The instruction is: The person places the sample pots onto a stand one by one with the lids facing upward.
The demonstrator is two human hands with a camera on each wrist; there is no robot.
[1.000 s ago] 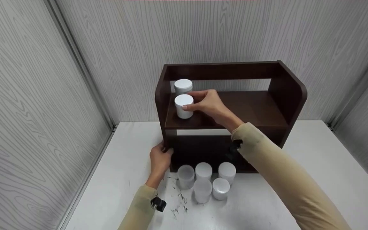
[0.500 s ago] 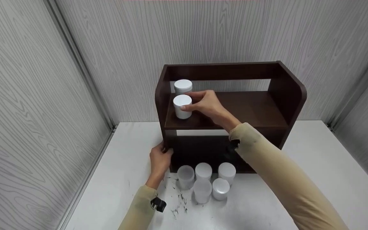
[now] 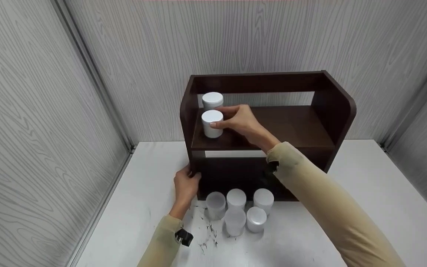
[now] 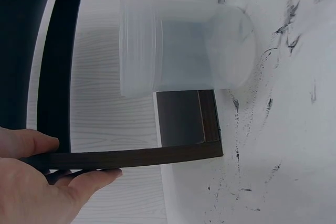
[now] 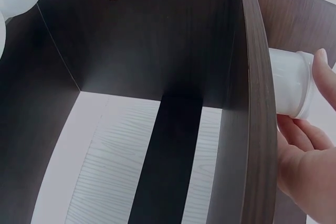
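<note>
On the upper board of a dark brown two-tier shelf (image 3: 291, 124), my right hand (image 3: 245, 122) pinches a white lidded jar (image 3: 212, 129) between thumb and fingers. The jar stands upright near the left side panel. Right behind it is a second white jar (image 3: 212, 98), partly covered. The right wrist view shows the held jar (image 5: 289, 82) at the board's edge, its far part hidden. Lower down, my left hand (image 3: 185, 185) grips the shelf's left side panel (image 4: 126, 157), thumb on one face and fingers on the other.
Several white jars stand in front of the shelf, among them a translucent jar (image 3: 215, 205) and a small lidded jar (image 3: 256, 218). Dark marks streak the white table (image 3: 143, 207) nearby. Grey wood-patterned walls (image 3: 143, 55) rise at the back and both sides.
Over the first half second my right hand slid the held jar slightly left on the upper board. Since then it has barely moved. The left hand stays on the side panel.
</note>
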